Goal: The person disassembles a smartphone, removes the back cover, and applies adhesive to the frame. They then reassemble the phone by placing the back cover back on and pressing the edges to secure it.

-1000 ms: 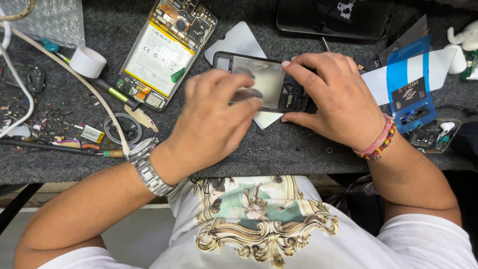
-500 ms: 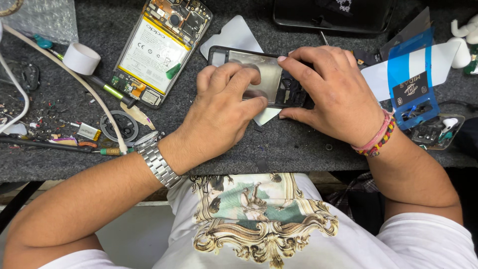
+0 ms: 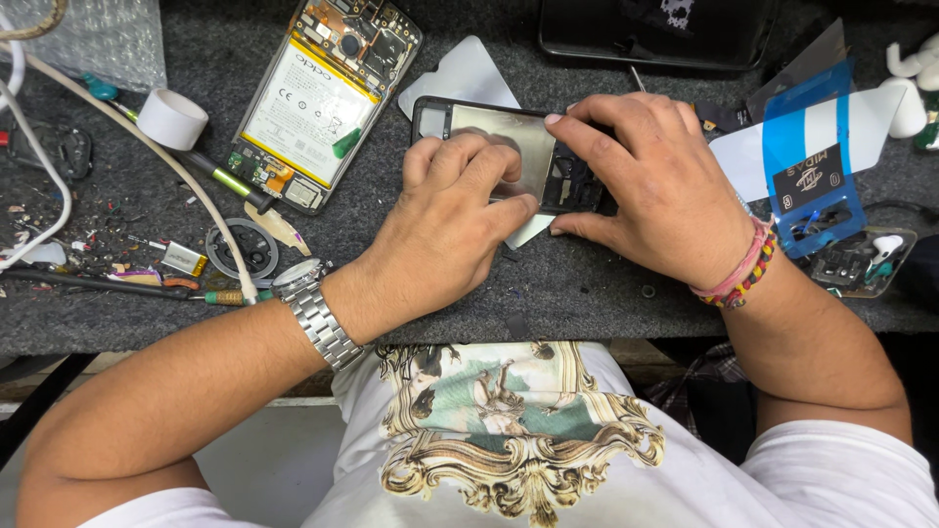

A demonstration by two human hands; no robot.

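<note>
While both hands sit on the phone frame [image 3: 509, 137], it lies flat on the dark grey mat [image 3: 587, 284], centre of the bench, just right of the opened phone [image 3: 328, 98]. Left hand [image 3: 450, 220] covers the frame's lower left part, fingers curled down onto its shiny inner plate, thumb pressed at the plate's lower edge; pressing, not wrapped around. Right hand [image 3: 655, 191] clamps the frame's right end, index finger along the top edge, thumb under the bottom edge, so the frame is pinched between them. White plastic sheet [image 3: 465, 78] pokes out from beneath the frame, top and bottom. Opened phone shows its battery and circuit board, tilted. Tape roll [image 3: 171, 119] stands near it at left; screwdriver [image 3: 210, 176] lies between them. Blue-and-white packaging [image 3: 812, 161] sits right of the right hand. Metal wristwatch [image 3: 313, 313] on left wrist, woven bracelets [image 3: 738, 274] on right.
</note>
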